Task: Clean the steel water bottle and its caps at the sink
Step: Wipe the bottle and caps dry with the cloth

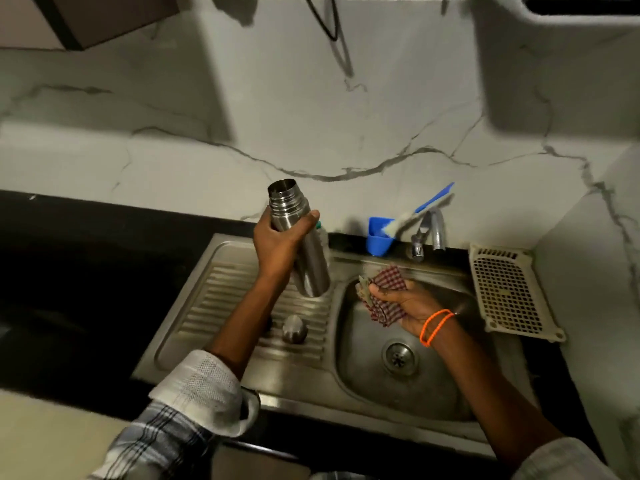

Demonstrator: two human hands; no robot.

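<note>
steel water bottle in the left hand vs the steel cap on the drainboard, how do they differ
The tall cylindrical steel water bottle is lifted and tilted, gripped by the left hand; the small domed steel cap rests untouched on the ribbed drainboard. The bottle's threaded mouth is open and bare; the cap shows only its rounded top. Both are shiny bare steel.

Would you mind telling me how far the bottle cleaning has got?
Done: the open-mouthed steel water bottle is uncapped; a rounded steel cap sits on the ribbed steel drainboard. In hand: the left hand grips the bottle, the right hand holds a red checked cloth over the steel sink basin. Left: whether anything has been washed can't be told.
</note>
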